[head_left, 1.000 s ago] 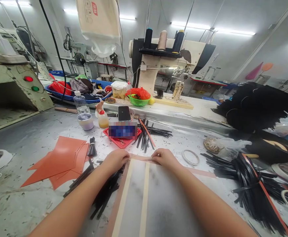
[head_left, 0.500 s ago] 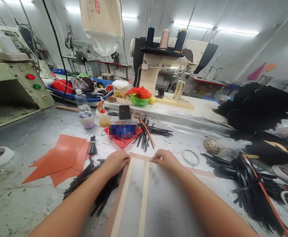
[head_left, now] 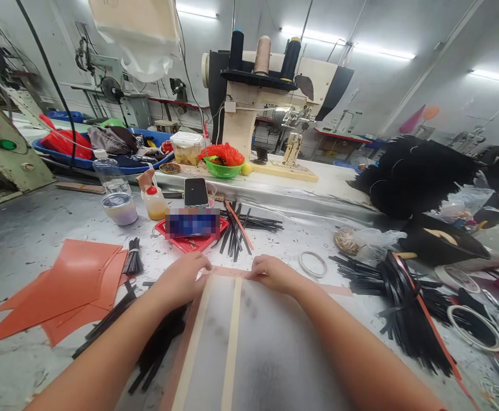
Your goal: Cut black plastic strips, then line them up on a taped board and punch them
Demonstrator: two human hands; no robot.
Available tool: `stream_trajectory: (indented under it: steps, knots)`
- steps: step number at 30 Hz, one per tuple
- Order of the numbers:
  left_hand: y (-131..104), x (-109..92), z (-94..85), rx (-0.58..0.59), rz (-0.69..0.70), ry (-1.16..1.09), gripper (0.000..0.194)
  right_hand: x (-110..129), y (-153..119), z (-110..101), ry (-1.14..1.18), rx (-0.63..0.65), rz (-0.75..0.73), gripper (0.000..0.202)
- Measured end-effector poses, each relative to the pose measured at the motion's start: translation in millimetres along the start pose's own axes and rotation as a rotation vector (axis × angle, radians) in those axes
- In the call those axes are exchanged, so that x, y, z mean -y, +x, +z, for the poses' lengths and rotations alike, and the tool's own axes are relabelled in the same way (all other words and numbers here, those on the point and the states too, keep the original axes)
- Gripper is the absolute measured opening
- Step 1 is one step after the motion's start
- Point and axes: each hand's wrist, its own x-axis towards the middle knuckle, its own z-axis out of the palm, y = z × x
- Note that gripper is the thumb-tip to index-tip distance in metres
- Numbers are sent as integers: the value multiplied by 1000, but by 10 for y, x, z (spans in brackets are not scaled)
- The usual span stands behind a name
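A pale grey, translucent-looking sheet (head_left: pixel 275 342) lies in front of me. Two cream tape strips (head_left: pixel 231 342) run lengthwise along it, and a reddish-brown border (head_left: pixel 225 272) shows at its far and left edges. At the far left corner, my left hand (head_left: pixel 185 277) has its fingers pinched together on the sheet's edge. My right hand (head_left: pixel 275 275) pinches the far edge a short way to the right, fingers curled. Their fingertips partly hide the edge. Beneath my left forearm lie loose black strips (head_left: pixel 157 342).
Orange sheets (head_left: pixel 78 274) and a bundle of black strips (head_left: pixel 133 257) lie left. Ahead are a red basket (head_left: pixel 192 242), a phone (head_left: pixel 196 192), a squeeze bottle (head_left: pixel 154 202) and a sewing machine (head_left: pixel 241 114). A tape roll (head_left: pixel 313 264) and black strips (head_left: pixel 407 308) sit right.
The view has turned to the right, so most things sit further left. Both hands stay at the sheet's far edge; a small gap now shows between the left thumb and finger.
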Motion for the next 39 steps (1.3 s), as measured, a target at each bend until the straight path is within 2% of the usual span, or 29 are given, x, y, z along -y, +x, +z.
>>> stream_trajectory:
  steps: [3, 6, 13, 27, 34, 39]
  knots:
    - [106, -146, 63, 47, 67, -1, 36, -11, -9, -18, 7, 13, -8, 24]
    - [203, -232, 171, 115, 99, 6, 38, -9, -17, -29, 28, 9, 5, 22]
    - [295, -257, 246, 171, 105, 34, 37, -6, -2, -54, 116, 9, 74, 16]
    - [292, -374, 225, 184, 109, -2, 43, -31, 48, -95, 77, 96, 34, 23]
    - [282, -348, 297, 178, 96, 6, 37, -56, 49, -82, 48, 103, 42, 23]
    - [280, -395, 308, 159, 82, 41, 31, -35, 67, -110, 23, 152, 27, 24]
